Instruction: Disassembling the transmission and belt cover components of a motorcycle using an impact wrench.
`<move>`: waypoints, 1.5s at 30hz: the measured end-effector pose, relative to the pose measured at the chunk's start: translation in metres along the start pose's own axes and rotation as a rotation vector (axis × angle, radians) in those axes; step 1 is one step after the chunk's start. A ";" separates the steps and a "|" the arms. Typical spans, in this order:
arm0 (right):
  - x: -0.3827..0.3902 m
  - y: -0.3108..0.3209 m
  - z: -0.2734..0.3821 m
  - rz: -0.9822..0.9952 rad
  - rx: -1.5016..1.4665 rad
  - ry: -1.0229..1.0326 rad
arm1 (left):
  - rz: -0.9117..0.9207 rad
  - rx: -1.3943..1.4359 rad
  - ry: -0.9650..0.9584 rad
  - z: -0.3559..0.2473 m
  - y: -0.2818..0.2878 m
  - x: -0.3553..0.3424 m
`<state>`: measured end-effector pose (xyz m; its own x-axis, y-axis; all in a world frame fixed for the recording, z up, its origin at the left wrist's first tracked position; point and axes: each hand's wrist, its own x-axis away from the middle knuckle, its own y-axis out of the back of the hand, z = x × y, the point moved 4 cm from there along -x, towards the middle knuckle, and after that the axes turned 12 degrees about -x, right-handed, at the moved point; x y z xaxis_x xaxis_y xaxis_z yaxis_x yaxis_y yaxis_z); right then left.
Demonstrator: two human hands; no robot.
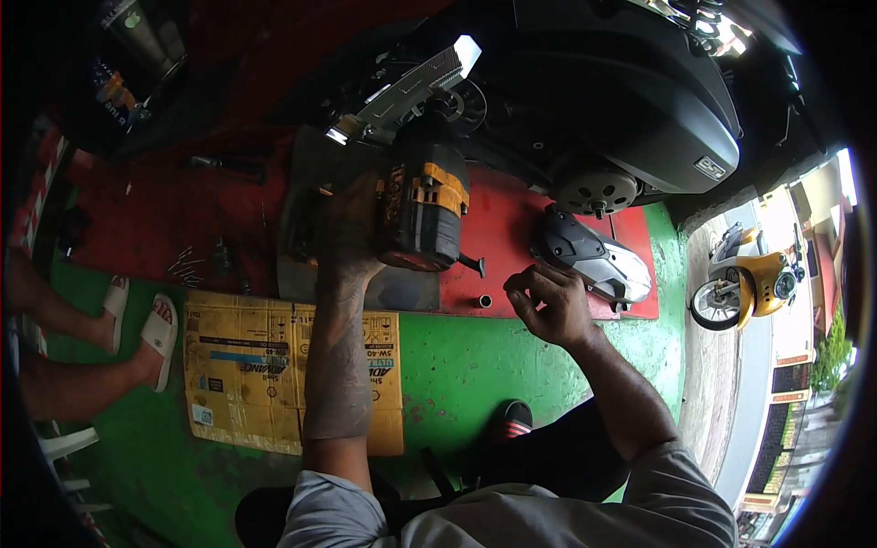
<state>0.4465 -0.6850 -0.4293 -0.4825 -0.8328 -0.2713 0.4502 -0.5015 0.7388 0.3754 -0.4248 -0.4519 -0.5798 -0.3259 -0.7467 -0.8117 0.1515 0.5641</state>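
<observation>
My left hand (343,219) is wrapped round the grip of a black and yellow cordless impact wrench (422,205). The wrench's nose points up at the opened side of a dark scooter (621,100), beside a ribbed metal part (416,87). Low over the red mat, my right hand (553,306) has its fingers curled; whatever may be in them is hidden. Just left of it lies a short metal socket (482,301). Beyond its fingers, a black and silver engine cover (598,258) rests on the mat. Above the cover shows a round clutch bell (596,189).
The red mat (119,215) carries several small bolts (185,267) and a dark hand tool (227,166). Flattened cardboard (247,365) lies on the green floor (457,393). Another person's sandalled feet (157,342) are at left. A yellow scooter (754,288) stands outside at right.
</observation>
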 end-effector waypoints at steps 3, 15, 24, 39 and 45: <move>-0.004 0.003 0.012 -0.042 -0.020 0.020 | 0.212 0.027 0.006 0.003 0.014 -0.023; 0.010 0.022 0.049 -0.132 -0.022 0.076 | 0.123 0.742 0.467 0.010 -0.048 0.027; 0.009 0.026 0.038 -0.139 -0.027 0.021 | 0.112 0.582 0.213 0.004 -0.060 0.047; 0.018 0.060 -0.031 0.091 0.186 0.103 | 0.410 0.741 0.116 -0.186 -0.020 0.140; 0.052 0.038 -0.079 0.201 0.130 -0.090 | 0.478 0.930 0.409 -0.209 -0.048 0.176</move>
<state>0.4982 -0.7659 -0.4638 -0.4604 -0.8858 -0.0589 0.4466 -0.2885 0.8470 0.3266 -0.6849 -0.5368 -0.9178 -0.3038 -0.2555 -0.3484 0.9250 0.1514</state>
